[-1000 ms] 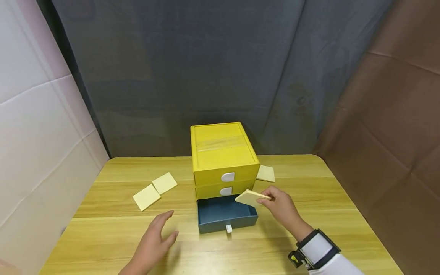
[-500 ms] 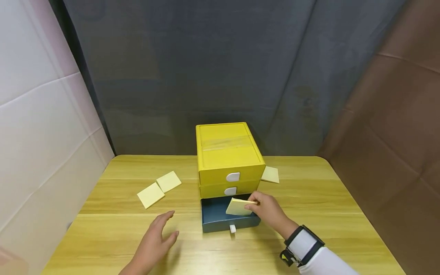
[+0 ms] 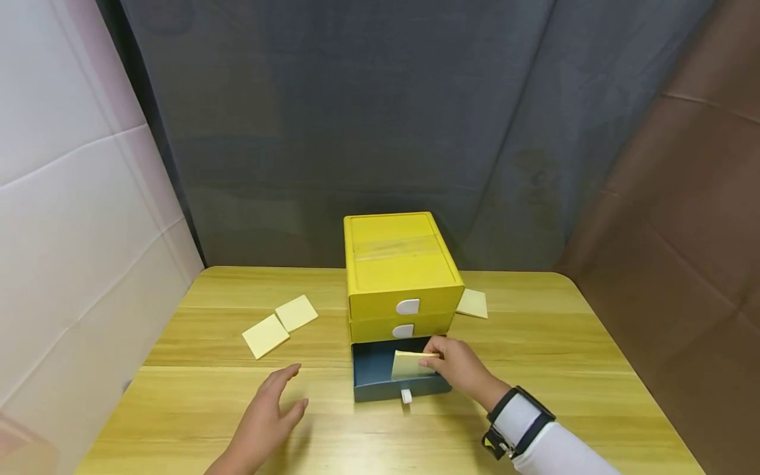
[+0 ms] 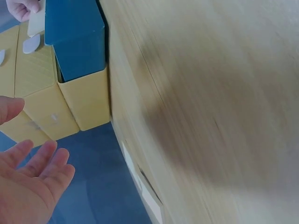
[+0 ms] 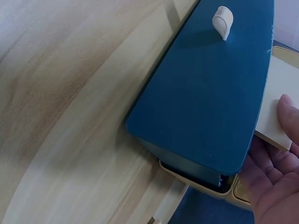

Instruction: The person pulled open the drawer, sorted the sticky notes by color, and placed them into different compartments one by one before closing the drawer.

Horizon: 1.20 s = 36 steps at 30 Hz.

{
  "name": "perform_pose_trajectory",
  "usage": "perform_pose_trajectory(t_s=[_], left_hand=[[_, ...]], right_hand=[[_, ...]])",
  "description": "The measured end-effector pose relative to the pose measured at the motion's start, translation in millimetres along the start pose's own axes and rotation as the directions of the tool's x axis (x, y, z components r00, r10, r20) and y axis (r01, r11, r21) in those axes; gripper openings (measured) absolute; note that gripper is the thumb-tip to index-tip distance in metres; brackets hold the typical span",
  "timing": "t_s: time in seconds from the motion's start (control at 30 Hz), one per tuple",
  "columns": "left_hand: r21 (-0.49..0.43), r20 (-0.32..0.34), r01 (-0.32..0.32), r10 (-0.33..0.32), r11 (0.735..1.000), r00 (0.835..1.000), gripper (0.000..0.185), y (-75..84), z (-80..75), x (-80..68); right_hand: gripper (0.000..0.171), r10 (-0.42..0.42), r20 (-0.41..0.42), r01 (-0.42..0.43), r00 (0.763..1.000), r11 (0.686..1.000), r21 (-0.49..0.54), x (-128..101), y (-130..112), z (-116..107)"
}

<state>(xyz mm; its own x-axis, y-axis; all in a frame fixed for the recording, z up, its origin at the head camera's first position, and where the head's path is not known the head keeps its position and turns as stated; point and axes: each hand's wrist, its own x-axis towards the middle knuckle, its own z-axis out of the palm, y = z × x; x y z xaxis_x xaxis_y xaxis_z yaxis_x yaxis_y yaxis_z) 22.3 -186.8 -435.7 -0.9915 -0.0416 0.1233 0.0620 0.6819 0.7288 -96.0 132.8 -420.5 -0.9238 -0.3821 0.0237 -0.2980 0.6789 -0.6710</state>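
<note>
Over on the far left, two pale yellow note pads [image 3: 279, 325] lie flat on the wooden table [image 3: 564, 369], corners just about touching, with bare wood all around them. They're thin squares, matte paper, nothing fancy.

Closer to me, my left hand [image 3: 264, 422] rests on the table with fingers relaxed and spread, holding nothing. My wrist runs out of the bottom of the head view, and the left wrist camera is mostly a blur of wood grain.

Middle of the table is the yellow drawer box [image 3: 400, 274], smooth plastic, with two shut drawers, each with a little white handle. The bottom one, the blue drawer [image 3: 371, 376], is pulled out toward me with its own white handle [image 5: 222, 21] on the front. I can't see much of its floor from the head view because of what I'm holding.

That'd be the note pad [image 3: 411, 365], pinched between thumb and fingers of my right hand [image 3: 460, 369], tilted and partly down inside the drawer. Whether it touches the bottom, can't tell.

Right of the box, another pad [image 3: 473, 303] peeks out, its left edge cut off by the box. Lots of open table beyond that, up to the rounded right corner.
</note>
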Motion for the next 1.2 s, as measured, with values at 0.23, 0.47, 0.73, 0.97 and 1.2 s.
perform_pose_trajectory(t_s=[0.23,0.47,0.73,0.97,1.2], left_hand=[[0.008,0.008,0.018,-0.018,1.0,1.0,0.057,0.5,-1.5,0.8],[0.016,0.014,0.021,-0.021,1.0,1.0,0.057,-0.2,-2.5,1.0],[0.021,0.017,0.031,-0.031,0.999,0.999,0.057,-4.7,-3.3,3.0],[0.013,0.021,0.037,-0.037,0.999,0.999,0.057,-8.0,-3.9,3.7],[0.015,0.019,0.032,-0.032,0.999,0.999,0.057,-9.5,-3.3,5.3]], right_hand=[[0.011,-0.028,0.051,0.029,0.998,0.999,-0.018,1.0,2.3,2.8],[0.009,-0.044,0.09,0.049,0.995,0.997,-0.054,1.2,5.5,5.9],[0.005,-0.043,0.074,0.051,0.996,0.992,-0.119,2.9,7.0,7.9],[0.013,0.002,0.042,0.004,0.999,0.987,-0.164,3.3,4.6,10.1],[0.021,0.009,0.028,-0.004,1.0,0.986,-0.164,3.8,5.7,12.0]])
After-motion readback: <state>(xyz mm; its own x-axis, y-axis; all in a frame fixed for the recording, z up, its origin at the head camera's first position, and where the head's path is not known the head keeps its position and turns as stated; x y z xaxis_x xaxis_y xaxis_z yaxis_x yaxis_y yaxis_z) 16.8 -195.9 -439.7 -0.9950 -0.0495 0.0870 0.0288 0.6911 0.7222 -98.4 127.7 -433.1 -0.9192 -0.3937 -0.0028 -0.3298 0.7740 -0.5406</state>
